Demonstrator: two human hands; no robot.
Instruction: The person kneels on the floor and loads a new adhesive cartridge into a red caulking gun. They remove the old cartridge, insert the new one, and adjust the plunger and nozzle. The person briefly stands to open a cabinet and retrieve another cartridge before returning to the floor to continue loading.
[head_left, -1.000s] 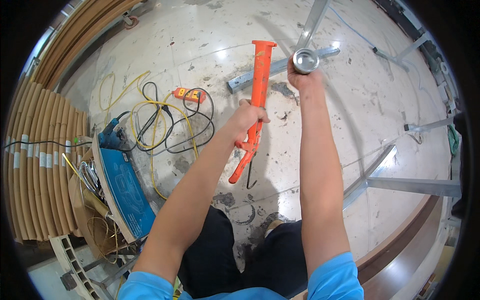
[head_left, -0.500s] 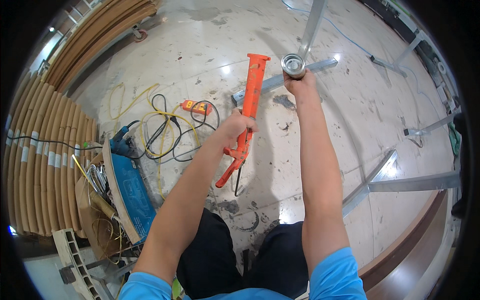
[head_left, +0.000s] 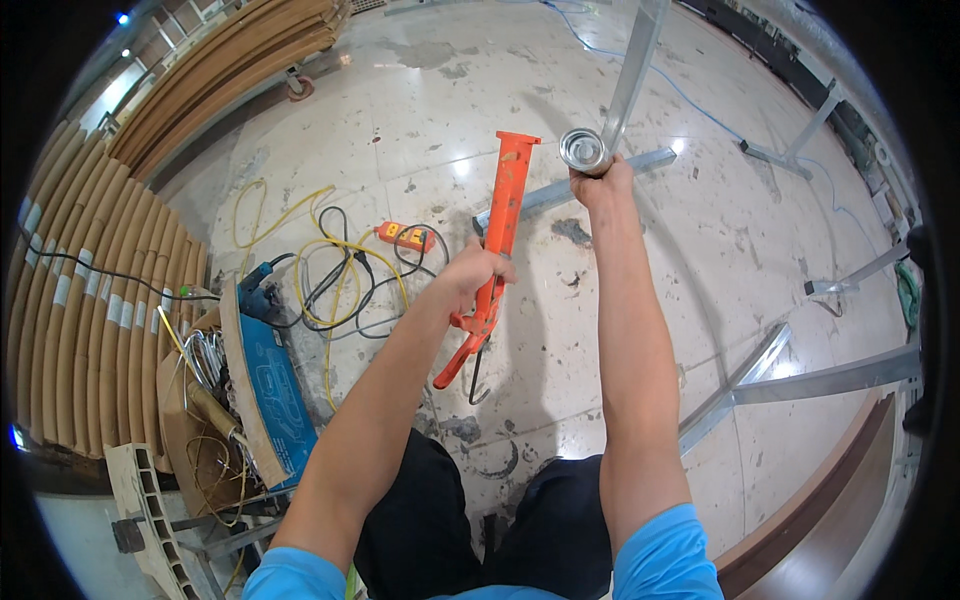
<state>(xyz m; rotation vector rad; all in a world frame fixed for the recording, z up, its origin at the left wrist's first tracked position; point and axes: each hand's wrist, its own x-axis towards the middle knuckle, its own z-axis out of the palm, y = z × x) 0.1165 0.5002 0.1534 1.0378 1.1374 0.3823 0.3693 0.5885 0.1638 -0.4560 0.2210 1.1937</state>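
My left hand [head_left: 476, 277] is wrapped round an orange caulking gun [head_left: 511, 190] near its handle. The gun's long barrel points away from me, its trigger end is toward me, and a dark hooked rod [head_left: 482, 378] sticks out beside the orange handle. Farther off to the right, my right hand [head_left: 606, 184] grips a silver cylindrical cartridge [head_left: 583, 150], held with its round, recessed end facing up toward me. The cartridge and the gun are apart. My right fingers are partly hidden behind the cartridge.
Metal frame legs [head_left: 632, 80] stand beyond and right of my hands. An orange power strip [head_left: 405, 237] and tangled cables [head_left: 340, 270] lie on the floor at left. A blue-sided box [head_left: 270, 390] holds a power tool [head_left: 257, 290]. Flattened cardboard [head_left: 100, 310] leans far left.
The surroundings have shifted slightly down in view as my head moved. The gun sits a little lower and the cartridge is tilted slightly more to the left. Both stay in my hands.
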